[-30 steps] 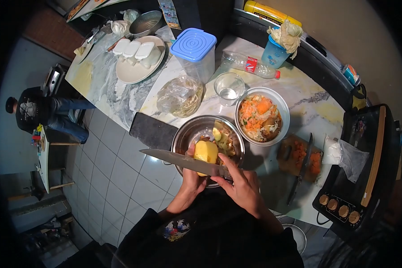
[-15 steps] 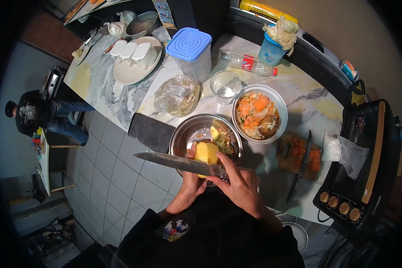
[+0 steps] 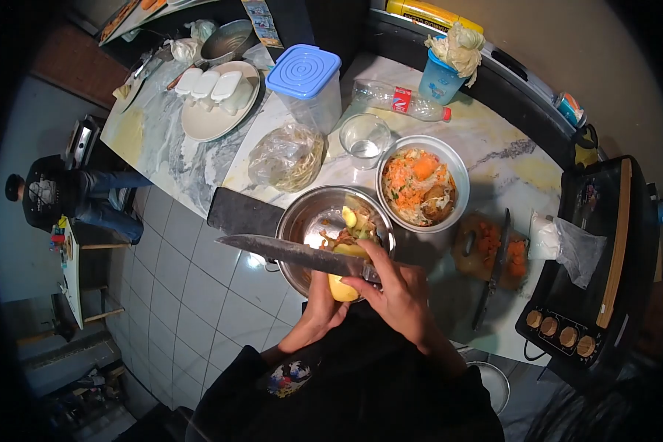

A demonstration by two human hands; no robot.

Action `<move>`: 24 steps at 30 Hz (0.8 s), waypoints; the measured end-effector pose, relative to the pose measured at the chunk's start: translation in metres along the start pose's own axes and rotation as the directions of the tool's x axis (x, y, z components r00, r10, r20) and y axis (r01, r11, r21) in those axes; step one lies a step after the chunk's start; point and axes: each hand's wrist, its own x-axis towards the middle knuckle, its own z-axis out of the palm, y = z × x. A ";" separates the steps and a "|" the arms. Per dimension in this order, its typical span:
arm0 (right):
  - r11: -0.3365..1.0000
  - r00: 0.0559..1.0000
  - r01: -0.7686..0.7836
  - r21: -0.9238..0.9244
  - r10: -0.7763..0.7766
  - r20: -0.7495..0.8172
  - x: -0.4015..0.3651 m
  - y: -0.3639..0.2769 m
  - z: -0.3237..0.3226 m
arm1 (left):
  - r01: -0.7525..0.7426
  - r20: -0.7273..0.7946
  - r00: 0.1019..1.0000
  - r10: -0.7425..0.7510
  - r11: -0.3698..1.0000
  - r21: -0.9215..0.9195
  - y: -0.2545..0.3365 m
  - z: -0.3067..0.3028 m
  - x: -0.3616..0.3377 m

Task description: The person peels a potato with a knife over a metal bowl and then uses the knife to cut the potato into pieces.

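Note:
My right hand [image 3: 399,298] is closed round the handle end of a large kitchen knife [image 3: 291,254], its broad dark blade pointing left. Below and behind the blade, my left hand [image 3: 320,309] grips a peeled yellow potato [image 3: 342,289], whose middle the blade hides. Both hands are over the near edge of a steel bowl [image 3: 296,219]. Peelings [image 3: 355,225] lie inside that bowl, partly covered by the knife and my right fingers.
A white bowl [image 3: 462,188] of shredded vegetables stands beyond the steel bowl. Rightward are a cutting board [image 3: 466,259] with orange pieces, a second knife [image 3: 502,254] and a black oven [image 3: 567,295]. A glass [image 3: 365,141] and bagged food [image 3: 287,158] sit behind. Another person [image 3: 74,195] stands far left.
The potato has moved down towards me and turned in my left hand, with more of it behind the blade. The knife stays at nearly the same slant.

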 end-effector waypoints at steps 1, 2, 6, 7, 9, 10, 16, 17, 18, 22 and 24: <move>0.999 1.000 0.000 -0.044 0.001 0.029 0.001 0.002 -0.002 | 0.004 0.017 1.000 -0.004 1.000 -0.008 0.001 -0.002 0.000; 0.999 1.000 -0.002 -0.042 0.003 0.026 -0.001 0.003 -0.004 | 0.006 0.017 1.000 -0.006 1.000 -0.004 0.006 -0.006 0.001; 0.991 0.992 0.075 -0.110 -0.063 0.108 -0.007 -0.002 -0.008 | -0.081 -0.055 0.995 0.079 0.996 -0.045 0.023 0.007 0.010; 0.994 0.994 0.062 -0.092 -0.053 0.091 -0.008 -0.003 -0.006 | -0.081 -0.027 0.996 0.080 0.996 -0.041 0.023 0.003 0.012; 0.996 0.997 0.043 -0.072 -0.038 0.072 -0.009 -0.003 -0.004 | -0.084 0.021 0.996 0.084 0.996 -0.004 0.022 -0.002 0.013; 0.997 0.998 0.042 -0.066 -0.038 0.054 -0.010 -0.001 -0.002 | -0.082 0.021 0.996 0.082 0.997 -0.002 0.022 -0.001 0.012; 0.998 0.999 0.029 -0.063 -0.027 0.033 -0.009 0.000 -0.001 | -0.078 0.026 0.997 0.078 0.997 -0.002 0.018 0.001 0.009; 0.997 0.999 0.041 -0.059 -0.040 0.018 -0.009 0.000 0.000 | -0.075 0.054 0.996 0.075 0.997 0.002 0.018 -0.001 0.009; 0.998 0.999 0.041 -0.057 -0.041 0.018 -0.009 0.000 0.000 | -0.072 0.081 0.994 0.071 0.997 0.007 0.018 -0.002 0.008; 1.000 1.000 0.008 -0.027 -0.008 0.002 -0.005 -0.002 0.002 | -0.029 0.056 0.998 0.029 1.000 -0.005 0.007 -0.007 0.007; 1.000 1.000 -0.010 0.000 0.010 -0.022 -0.003 -0.001 0.001 | -0.016 0.065 0.998 0.006 0.989 0.148 0.006 -0.010 0.004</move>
